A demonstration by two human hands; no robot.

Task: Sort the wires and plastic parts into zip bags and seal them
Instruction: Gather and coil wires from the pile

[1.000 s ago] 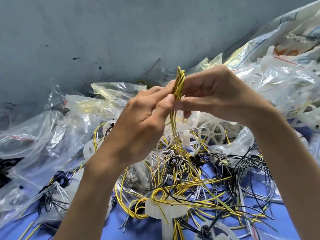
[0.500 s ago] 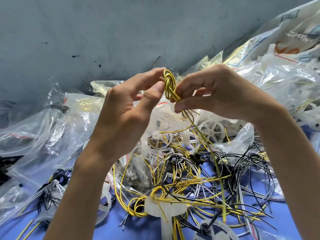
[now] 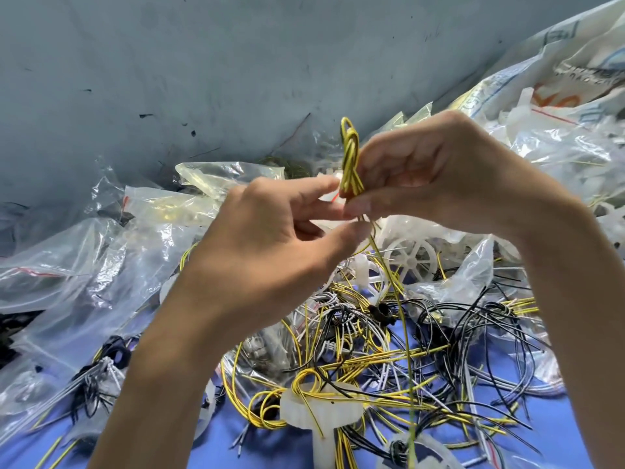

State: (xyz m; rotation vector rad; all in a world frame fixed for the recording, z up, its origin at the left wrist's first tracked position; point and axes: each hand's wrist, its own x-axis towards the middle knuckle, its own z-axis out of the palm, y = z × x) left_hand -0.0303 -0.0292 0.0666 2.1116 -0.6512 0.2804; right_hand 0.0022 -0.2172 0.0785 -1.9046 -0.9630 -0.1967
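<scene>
My right hand (image 3: 436, 177) pinches a folded bundle of yellow wire (image 3: 350, 157), held upright above the pile, its loop sticking up past my fingers. One loose strand of that wire (image 3: 402, 319) hangs from the bundle down to the bottom edge. My left hand (image 3: 270, 238) is just left of it, thumb and forefinger closed on the strand right under the bundle. Below lies a tangle of yellow, black and white wires (image 3: 372, 353) with white plastic parts, among them a spoked wheel (image 3: 414, 258) and a round toothed piece (image 3: 319, 407).
Clear zip bags (image 3: 101, 252) are heaped on the left, some with red seal lines. More filled bags (image 3: 568, 130) are stacked at the right. A grey wall (image 3: 203, 62) stands behind. The blue table surface (image 3: 257, 445) shows near the front.
My left hand dropped from beside the top of the bundle to its base and now pinches the trailing strand. The bundle stands more upright in my right hand.
</scene>
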